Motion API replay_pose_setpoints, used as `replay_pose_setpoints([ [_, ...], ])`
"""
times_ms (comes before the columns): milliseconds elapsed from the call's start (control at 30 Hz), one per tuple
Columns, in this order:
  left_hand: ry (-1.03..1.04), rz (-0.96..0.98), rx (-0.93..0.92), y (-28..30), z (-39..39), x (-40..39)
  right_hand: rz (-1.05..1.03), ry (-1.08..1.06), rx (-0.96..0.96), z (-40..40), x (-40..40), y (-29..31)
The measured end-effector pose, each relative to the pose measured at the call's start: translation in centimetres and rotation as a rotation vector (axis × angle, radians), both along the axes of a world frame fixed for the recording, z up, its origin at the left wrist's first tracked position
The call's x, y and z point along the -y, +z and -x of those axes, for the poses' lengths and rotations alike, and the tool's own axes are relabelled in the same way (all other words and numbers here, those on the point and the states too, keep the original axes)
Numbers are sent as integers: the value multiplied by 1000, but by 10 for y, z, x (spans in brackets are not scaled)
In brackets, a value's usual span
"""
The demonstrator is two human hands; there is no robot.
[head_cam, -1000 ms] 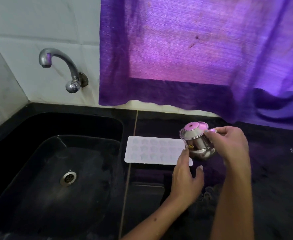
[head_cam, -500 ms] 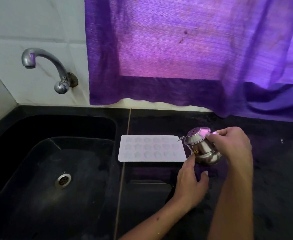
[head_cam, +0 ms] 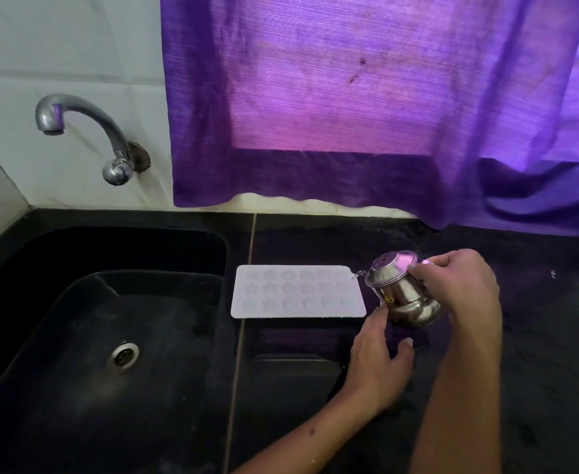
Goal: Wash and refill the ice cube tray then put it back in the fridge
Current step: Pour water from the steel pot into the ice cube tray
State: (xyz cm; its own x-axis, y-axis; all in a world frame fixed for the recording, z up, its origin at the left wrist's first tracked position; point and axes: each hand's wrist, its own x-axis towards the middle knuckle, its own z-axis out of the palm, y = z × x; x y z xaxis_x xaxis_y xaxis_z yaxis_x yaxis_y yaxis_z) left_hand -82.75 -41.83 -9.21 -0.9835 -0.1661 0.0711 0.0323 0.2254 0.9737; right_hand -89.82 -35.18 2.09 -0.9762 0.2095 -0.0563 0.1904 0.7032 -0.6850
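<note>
- Head view: a black stone worktop (head_cam: pixel 520 336) runs along a white tiled wall (head_cam: pixel 59 46), with a black sink (head_cam: pixel 76 336) set into its left part and a metal drain (head_cam: pixel 123 356) at the bottom of the sink.
- A chrome tap (head_cam: pixel 86 131) comes out of the wall above the sink's back edge; a purple curtain (head_cam: pixel 367 97) hangs down to the worktop's back edge.
- A small steel pot (head_cam: pixel 402 294) carries a round sticker with the number 3.
- The white ice cube tray (head_cam: pixel 298 291), with star-shaped moulds, lies flat on the worktop just right of the sink's right edge.
- The right hand (head_cam: pixel 459 282) grips the pot, tilted with its mouth toward the tray's right end; a thin trickle of water leaves its rim.
- The left hand (head_cam: pixel 380 360) has relaxed, spread fingers; its fingertips touch the pot's lower side, just beside the tray's near right corner.
</note>
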Motion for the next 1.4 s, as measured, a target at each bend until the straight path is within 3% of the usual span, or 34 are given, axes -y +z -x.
replay_pose_setpoints([
  [533,-7,-8,5,4,-4,0,11,-21,-25,-4,-2,4],
  [900,66,-81,18,5,2,10,154,14,-128,-5,2,4],
  [1400,68,-115,52,6,-3,13,71,49,-110,4,13,-6],
])
